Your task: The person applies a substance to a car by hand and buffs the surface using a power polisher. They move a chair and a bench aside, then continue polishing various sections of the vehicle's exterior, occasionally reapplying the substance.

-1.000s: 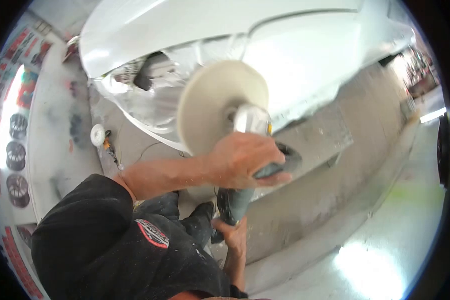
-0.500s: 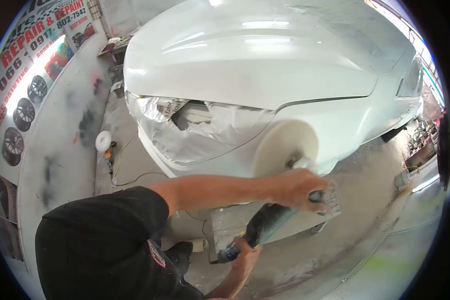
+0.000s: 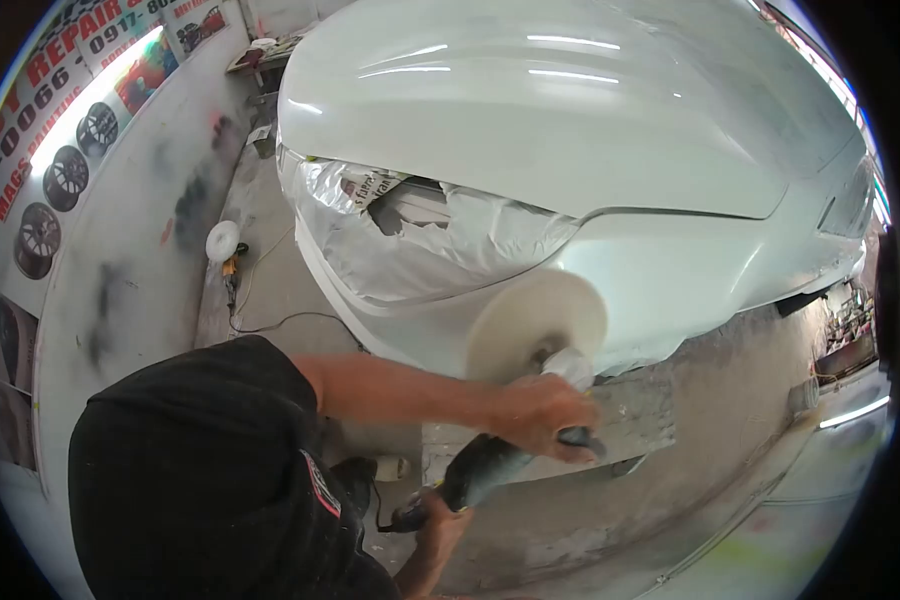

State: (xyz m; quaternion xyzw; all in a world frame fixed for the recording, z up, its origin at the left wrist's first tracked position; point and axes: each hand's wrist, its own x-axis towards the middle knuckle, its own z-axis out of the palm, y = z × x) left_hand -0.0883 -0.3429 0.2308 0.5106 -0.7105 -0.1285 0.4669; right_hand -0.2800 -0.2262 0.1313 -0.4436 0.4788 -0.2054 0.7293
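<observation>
A rotary polisher [image 3: 485, 468] is held between my two hands. My left hand [image 3: 545, 412] is wrapped round its side handle near the head. At the rear grip, low in the view, my right hand [image 3: 440, 515] is closed round the body. The polisher's round pale pad [image 3: 505, 325] is blurred and lies against the front corner of the white car [image 3: 660, 270], below the headlight opening. Crinkled masking film [image 3: 410, 265] covers that opening, with a torn hole showing the inside.
A low grey platform [image 3: 630, 415] stands under the polisher. On the floor to the left lies a second power tool with a white pad [image 3: 223, 241], its cord [image 3: 300, 318] running towards me. A paint-marked wall [image 3: 135, 270] stands at left; a bucket [image 3: 803, 398] sits at right.
The polisher and both hands have moved left and slightly down, carrying the pad along the car's corner towards the front. My view has shifted a little, too.
</observation>
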